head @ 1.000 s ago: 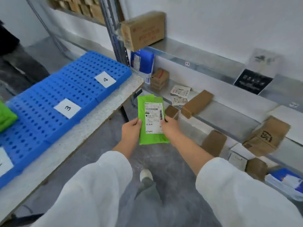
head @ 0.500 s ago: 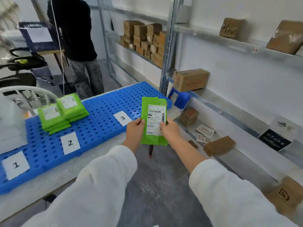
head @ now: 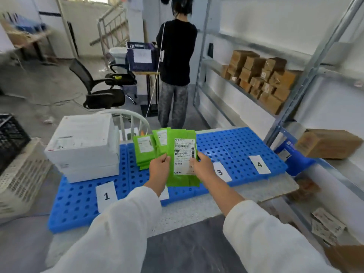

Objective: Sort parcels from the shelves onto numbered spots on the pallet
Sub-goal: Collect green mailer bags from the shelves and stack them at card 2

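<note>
A green parcel (head: 182, 138) with a white shipping label is held upright over the middle of the blue pallet (head: 236, 146). My left hand (head: 158, 168) pinches its left edge and my right hand (head: 202, 167) pinches its right edge. Behind it a stack of green parcels (head: 144, 149) lies on the pallet. White number cards mark spot 1 (head: 106, 196), spot 3 (head: 221, 171) and spot 4 (head: 259, 164). My left wrist hides the card between spots 1 and 3.
White boxes (head: 84, 146) are stacked on the pallet's left end. Metal shelves (head: 279, 107) with brown cartons (head: 262, 75) run along the right. A person in black (head: 175, 75) stands beyond the pallet, near an office chair (head: 98, 89). A black crate (head: 9, 138) sits at far left.
My view has swung left from the shelves to face the pallet. Both hands have carried the green parcel along, and it is now over the pallet in front of the green stack.
</note>
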